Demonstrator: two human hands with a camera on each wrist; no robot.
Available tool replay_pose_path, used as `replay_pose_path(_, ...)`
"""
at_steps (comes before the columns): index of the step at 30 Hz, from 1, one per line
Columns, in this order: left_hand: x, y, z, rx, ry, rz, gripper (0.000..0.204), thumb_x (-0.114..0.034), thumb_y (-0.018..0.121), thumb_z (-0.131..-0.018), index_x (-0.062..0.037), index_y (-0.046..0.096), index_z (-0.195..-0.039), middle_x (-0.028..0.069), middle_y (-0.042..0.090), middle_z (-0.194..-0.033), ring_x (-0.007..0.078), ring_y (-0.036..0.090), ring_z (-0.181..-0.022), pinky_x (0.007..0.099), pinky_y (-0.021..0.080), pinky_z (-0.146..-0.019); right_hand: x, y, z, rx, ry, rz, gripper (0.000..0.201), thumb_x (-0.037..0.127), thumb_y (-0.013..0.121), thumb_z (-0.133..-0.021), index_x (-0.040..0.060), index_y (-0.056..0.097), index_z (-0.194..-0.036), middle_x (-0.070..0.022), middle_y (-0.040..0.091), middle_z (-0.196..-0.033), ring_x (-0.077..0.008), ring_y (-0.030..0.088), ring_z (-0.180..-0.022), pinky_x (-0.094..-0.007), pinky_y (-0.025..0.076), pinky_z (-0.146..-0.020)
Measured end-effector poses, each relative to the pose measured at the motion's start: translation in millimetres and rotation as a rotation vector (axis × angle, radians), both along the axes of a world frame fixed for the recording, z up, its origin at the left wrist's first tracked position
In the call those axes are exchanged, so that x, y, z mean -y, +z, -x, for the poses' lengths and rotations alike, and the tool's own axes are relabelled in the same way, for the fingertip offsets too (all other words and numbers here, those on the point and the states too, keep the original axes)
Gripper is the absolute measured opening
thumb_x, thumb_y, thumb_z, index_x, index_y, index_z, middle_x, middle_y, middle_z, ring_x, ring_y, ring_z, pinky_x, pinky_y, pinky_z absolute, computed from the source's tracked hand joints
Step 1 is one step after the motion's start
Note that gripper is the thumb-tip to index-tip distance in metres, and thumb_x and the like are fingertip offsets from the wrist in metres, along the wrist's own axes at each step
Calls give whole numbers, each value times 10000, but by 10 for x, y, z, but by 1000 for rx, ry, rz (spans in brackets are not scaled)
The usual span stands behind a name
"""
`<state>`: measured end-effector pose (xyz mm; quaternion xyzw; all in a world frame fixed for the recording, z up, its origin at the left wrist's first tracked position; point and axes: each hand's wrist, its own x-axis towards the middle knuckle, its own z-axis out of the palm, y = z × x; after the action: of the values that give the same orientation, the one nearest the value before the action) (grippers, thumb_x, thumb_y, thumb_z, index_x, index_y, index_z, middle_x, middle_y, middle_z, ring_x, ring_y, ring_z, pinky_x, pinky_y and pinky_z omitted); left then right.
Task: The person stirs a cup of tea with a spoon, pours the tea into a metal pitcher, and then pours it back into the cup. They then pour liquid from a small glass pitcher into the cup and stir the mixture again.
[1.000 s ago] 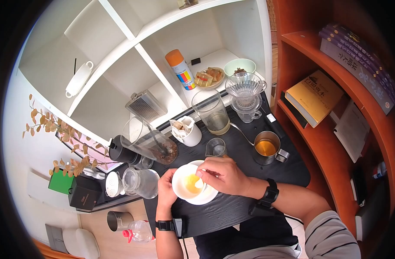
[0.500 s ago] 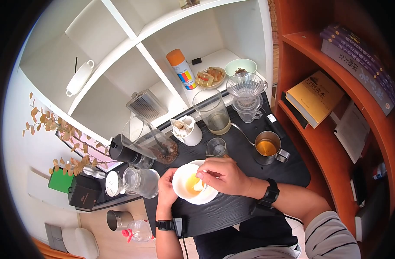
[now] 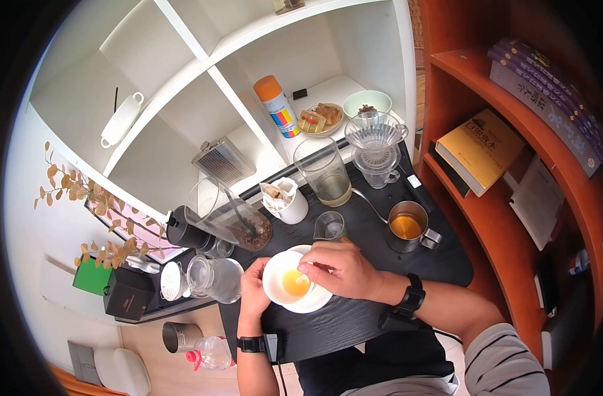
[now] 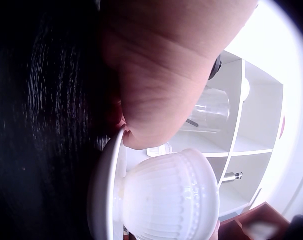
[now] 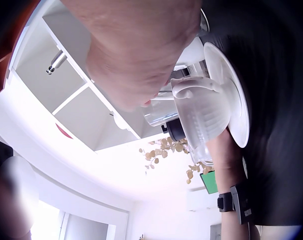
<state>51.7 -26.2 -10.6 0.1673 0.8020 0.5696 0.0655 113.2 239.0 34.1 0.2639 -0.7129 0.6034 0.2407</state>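
Observation:
A white fluted teacup (image 4: 166,195) stands on a white saucer (image 5: 239,112) at the table's near edge, with yellow liquid (image 3: 295,284) inside. My left hand (image 3: 254,290) grips the saucer's left side, its thumb on the rim in the left wrist view. Over the cup's right side, my right hand (image 3: 346,269) pinches a small white spoon (image 3: 303,280), whose lower end dips into the liquid. The fingertips hide most of its handle. In the right wrist view the right hand (image 5: 141,55) hangs just above the cup's rim.
Behind the cup are a small glass pitcher (image 3: 329,226), a white mug (image 3: 289,206) and tall glass vessels (image 3: 324,173). A metal cup (image 3: 407,228) with amber liquid stands right, near a glass dripper (image 3: 375,135). To the left is a glass jar (image 3: 216,278).
The white spoon has shifted slightly within the cup, its bowl now lower in the liquid and less visible. My left hand stays in place on the saucer.

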Motion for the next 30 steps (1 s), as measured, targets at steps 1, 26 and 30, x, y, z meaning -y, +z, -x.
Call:
replay_pose_path(1,4,-3,2,-3,-1,3,291,-6,823,-892,15,710,-1160,53,780,-1063,104,711,-955,264,566,-864,2,-3,1,0,0,0,118,88,720,-996,-27,699,-985,-132,693,-860,-278,678,-731,-366,518,-639)
replay_pose_path(26,-9,11,-4,-18,6,13,273,-7,813,-896,12,714,-1149,39,777,-1045,91,704,-934,253,561,-846,12,13,-10,45,67,45,107,75,712,-1001,-29,700,-982,-132,691,-864,-283,673,-771,-372,516,-681)
replay_pose_path(30,2,-4,2,-5,11,14,281,-11,823,-887,9,716,-1146,38,777,-1046,93,703,-936,254,559,-846,7,-12,1,62,1,51,118,90,712,-1006,-25,702,-984,-129,676,-842,-276,674,-762,-374,516,-669)
